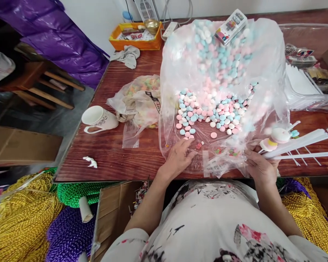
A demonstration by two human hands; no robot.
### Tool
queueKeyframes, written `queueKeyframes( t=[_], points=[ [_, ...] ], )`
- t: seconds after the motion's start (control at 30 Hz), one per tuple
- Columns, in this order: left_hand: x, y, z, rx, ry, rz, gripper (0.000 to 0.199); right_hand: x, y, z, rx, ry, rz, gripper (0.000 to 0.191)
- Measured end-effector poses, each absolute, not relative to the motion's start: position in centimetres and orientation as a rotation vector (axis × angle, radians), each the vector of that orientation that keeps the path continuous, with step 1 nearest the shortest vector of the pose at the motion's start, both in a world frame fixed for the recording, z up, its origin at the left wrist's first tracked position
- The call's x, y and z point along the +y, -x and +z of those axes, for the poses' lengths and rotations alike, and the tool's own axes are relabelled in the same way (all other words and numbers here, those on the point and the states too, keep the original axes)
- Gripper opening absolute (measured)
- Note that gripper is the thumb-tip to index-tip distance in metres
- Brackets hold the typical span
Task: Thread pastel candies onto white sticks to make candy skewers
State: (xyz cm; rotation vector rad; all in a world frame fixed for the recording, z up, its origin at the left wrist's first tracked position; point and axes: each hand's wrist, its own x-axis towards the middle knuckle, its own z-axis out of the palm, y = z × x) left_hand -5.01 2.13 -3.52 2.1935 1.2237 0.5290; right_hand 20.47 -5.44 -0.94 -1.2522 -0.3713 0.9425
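My left hand (179,158) lies low over the table with its fingers apart. Its fingertips are at the near edge of a loose spread of pink, white and blue round candies (221,118), in the mouth of a large clear plastic bag (172,69). Whether they touch a candy I cannot tell. My right hand (262,165) is closed at the bag's right front corner, around a candy stick (280,135) carrying white, pink and yellow pieces. White plastic sticks (308,140) lie just right of it. Between my hands is a small clear packet (220,160) with red and green bits.
A white mug (100,119) and a bag of coloured candies (143,98) stand left. Behind are an orange tray (136,44) and a small box (231,26) on the big bag. A clear bin (303,96) is at right. Bead strands (24,211) fill the floor left.
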Motion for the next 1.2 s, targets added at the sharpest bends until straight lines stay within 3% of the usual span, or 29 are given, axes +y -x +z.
queueKeyframes(
  t=[0.2, 0.3, 0.43, 0.63, 0.83, 1.0, 1.2],
  points=[
    [0.2, 3.4, -2.5, 0.941, -1.582, 0.611, 0.063, -5.2, -19.6, -0.9, -0.408, 1.200, 1.056, 0.029],
    [-0.1, 1.2, -2.5, 0.918, -1.369, 0.725, 0.048, -5.1, -19.4, -1.4, -0.455, 1.174, 1.077, 0.028],
    [0.6, -0.5, -0.5, 0.891, -1.686, 0.965, 0.031, -4.9, -19.4, -2.7, -0.565, 1.237, 0.973, 0.024],
    [2.5, 0.4, 1.3, 0.996, -2.165, 0.933, 0.045, -5.0, -19.4, -4.0, -0.690, 1.258, 0.859, 0.021],
    [1.6, 0.8, 1.0, 1.109, -2.324, 0.742, 0.056, -5.6, -17.7, -2.8, -0.672, 1.294, 1.027, 0.025],
    [0.4, 0.1, 0.7, 0.933, -2.360, 0.525, 0.042, -5.6, -16.2, -0.7, -0.530, 1.192, 1.150, 0.031],
    [-1.5, 6.6, 3.3, 1.119, -2.117, 0.834, 0.030, -5.9, -17.6, -0.7, -0.570, 1.072, 1.231, 0.030]
  ],
)
